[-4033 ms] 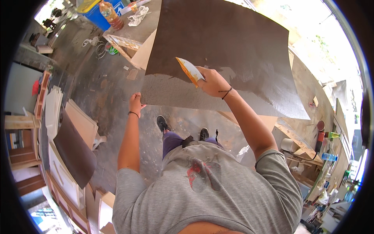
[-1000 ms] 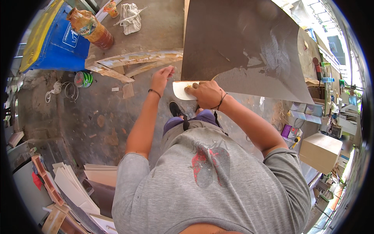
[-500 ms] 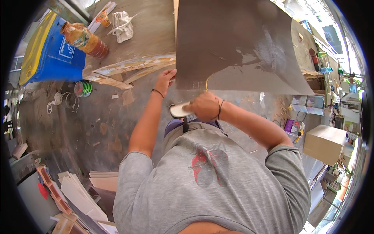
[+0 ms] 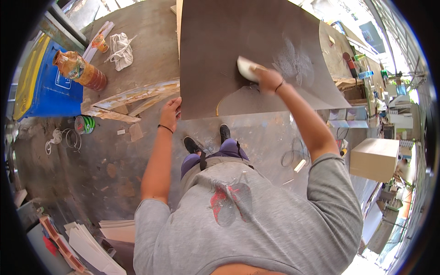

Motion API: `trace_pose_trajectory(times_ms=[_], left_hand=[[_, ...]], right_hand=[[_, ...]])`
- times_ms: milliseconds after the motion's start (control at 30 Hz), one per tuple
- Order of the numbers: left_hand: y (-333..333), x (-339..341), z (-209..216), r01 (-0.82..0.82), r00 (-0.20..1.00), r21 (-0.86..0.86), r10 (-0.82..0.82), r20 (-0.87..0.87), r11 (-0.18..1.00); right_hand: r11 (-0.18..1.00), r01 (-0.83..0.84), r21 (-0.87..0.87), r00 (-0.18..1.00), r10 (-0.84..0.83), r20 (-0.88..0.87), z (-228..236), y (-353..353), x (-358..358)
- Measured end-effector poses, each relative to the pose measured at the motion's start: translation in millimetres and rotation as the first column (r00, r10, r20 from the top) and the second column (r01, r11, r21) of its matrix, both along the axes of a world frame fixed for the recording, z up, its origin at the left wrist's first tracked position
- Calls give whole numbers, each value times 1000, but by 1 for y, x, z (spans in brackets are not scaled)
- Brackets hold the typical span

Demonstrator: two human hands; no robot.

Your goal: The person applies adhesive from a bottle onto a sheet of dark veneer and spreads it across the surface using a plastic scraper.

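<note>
A large dark brown sheet (image 4: 211,46) lies on the workbench, its near edge overhanging toward me. At its near left corner, my left hand (image 4: 171,111) is closed on the edge between thumb and fingers. My right hand (image 4: 269,80), slightly blurred, grips a pale, flat spreader (image 4: 246,67) against the middle of the sheet. Just below the spreader, a smeared patch with a yellowish line of glue-like liquid (image 4: 217,108) runs down to the near edge. A whitish, scuffed-looking area (image 4: 293,62) shows on the sheet right of the spreader.
On the bench's left part (image 4: 151,41) stand a stained plastic bottle (image 4: 82,73) and a crumpled white bag (image 4: 121,51). A blue bin with a yellow lid (image 4: 50,82) is beside it. A cardboard box (image 4: 373,158) sits at right; stacked panels (image 4: 91,247) lean lower left.
My right hand with the spreader has moved from in front of my body, up and away onto the sheet. The liquid there is spread differently. My left hand still holds the corner.
</note>
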State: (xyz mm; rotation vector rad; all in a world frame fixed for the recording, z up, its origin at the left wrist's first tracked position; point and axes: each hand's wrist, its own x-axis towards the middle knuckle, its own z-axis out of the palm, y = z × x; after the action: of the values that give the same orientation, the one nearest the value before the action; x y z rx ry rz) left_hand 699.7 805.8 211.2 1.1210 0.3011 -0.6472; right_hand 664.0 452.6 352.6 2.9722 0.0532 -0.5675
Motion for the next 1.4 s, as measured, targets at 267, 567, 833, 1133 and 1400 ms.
trace_pose_trajectory(times_ms=[267,567,833,1133,1400], left_hand=[[-4,-3,-6,-86,993,-43,89,76,995],[0,-22,24,-395,919,245,386,86,885],[-131,-189,15,-381,923,318,334,192,868],[-291,-167,70,220,949,-311,-277,-153,924],[-307,-182,21,67,967,-208,-115,-226,976]], right_hand=[[946,229,230,960,-259,107,51,-35,-4],[934,84,348,992,-111,59,-9,24,38],[736,-610,294,770,638,2,5,47,31],[909,-262,324,954,294,-56,17,-78,9],[866,-265,424,964,232,128,-13,41,-19]])
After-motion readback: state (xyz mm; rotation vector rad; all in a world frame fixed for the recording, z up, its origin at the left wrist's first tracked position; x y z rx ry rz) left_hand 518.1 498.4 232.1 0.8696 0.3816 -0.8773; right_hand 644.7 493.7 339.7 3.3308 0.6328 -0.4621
